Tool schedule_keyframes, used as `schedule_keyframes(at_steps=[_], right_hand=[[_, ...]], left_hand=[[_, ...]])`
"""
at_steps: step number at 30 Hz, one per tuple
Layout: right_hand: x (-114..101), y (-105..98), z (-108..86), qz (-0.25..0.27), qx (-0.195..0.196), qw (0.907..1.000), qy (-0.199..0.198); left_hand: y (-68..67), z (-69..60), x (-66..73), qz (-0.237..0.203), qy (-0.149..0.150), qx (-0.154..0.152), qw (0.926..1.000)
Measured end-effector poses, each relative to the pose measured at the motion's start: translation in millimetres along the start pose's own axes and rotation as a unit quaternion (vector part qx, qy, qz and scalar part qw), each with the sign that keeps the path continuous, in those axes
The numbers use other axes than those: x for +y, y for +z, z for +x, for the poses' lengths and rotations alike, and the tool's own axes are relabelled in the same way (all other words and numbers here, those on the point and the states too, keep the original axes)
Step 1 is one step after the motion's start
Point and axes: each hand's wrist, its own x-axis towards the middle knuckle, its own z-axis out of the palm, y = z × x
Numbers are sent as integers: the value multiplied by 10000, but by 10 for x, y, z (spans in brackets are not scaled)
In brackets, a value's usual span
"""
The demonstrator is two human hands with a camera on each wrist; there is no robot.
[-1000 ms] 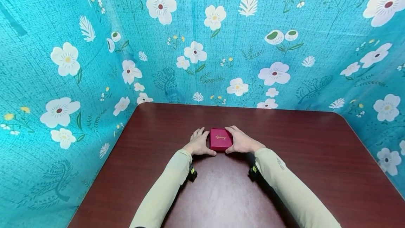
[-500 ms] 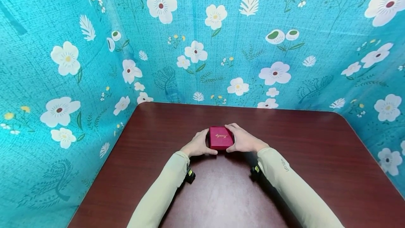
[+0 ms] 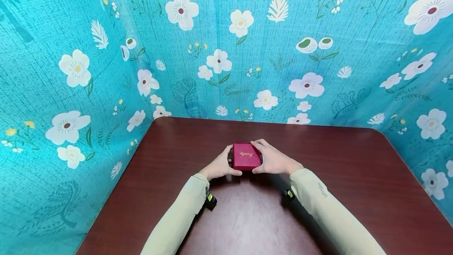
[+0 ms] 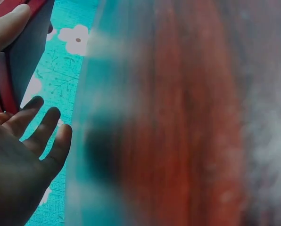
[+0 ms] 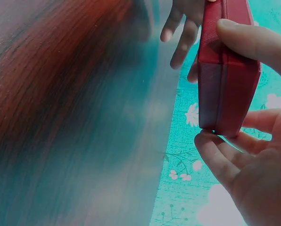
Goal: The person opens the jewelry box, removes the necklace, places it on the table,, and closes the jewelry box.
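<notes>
A small red jewelry box (image 3: pixel 246 156) with gold lettering on its lid is held between both hands, seemingly just above the table. My left hand (image 3: pixel 220 164) grips its left side, thumb at the near edge and index finger toward the far edge. Several other fingers (image 4: pixel 46 129) of that hand stretch out free of it in the left wrist view. From the right, my right hand (image 3: pixel 277 159) holds the box with the thumb (image 5: pixel 251 40) on one face and fingers round the opposite side. The lid looks closed, with a seam along its edge.
A dark reddish-brown table (image 3: pixel 198 133) with a glossy top lies under the hands. Blue floral cloth (image 3: pixel 226 50) hangs behind it and at both sides. Black wrist cameras (image 3: pixel 210 200) sit under the forearms, which wear pale sleeves (image 3: pixel 177 219).
The left fingers, spread beyond the box's side earlier, have drawn in round it. The box has shifted slightly left and appears a little raised. The right hand keeps its hold.
</notes>
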Motion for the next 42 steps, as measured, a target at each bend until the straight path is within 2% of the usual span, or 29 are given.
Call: schedule_keyframes(at_steps=[6, 12, 21, 27, 32, 42], right_hand=[[-13, 3, -13, -2, 84, 10000, 27], [52, 34, -21, -101, 37, 9999, 129], [21, -2, -28, -208, 11, 9998, 16], [-7, -21, -28, -365, 32, 9993, -30], [-26, -31, -26, -427, 51, 9991, -40], [-81, -79, -23, -226, 165, 9996, 22]], left_hand=[[-17, -16, -12, -166, 182, 28, 9997], [-34, -20, -13, -66, 285, 69, 9995], [2, -9, -32, -66, 225, 7, 9997], [14, 5, -36, 113, 142, 66, 9998], [-14, -16, -6, 303, 252, 153, 9991], [-29, -28, -3, 211, 362, 264, 9988]])
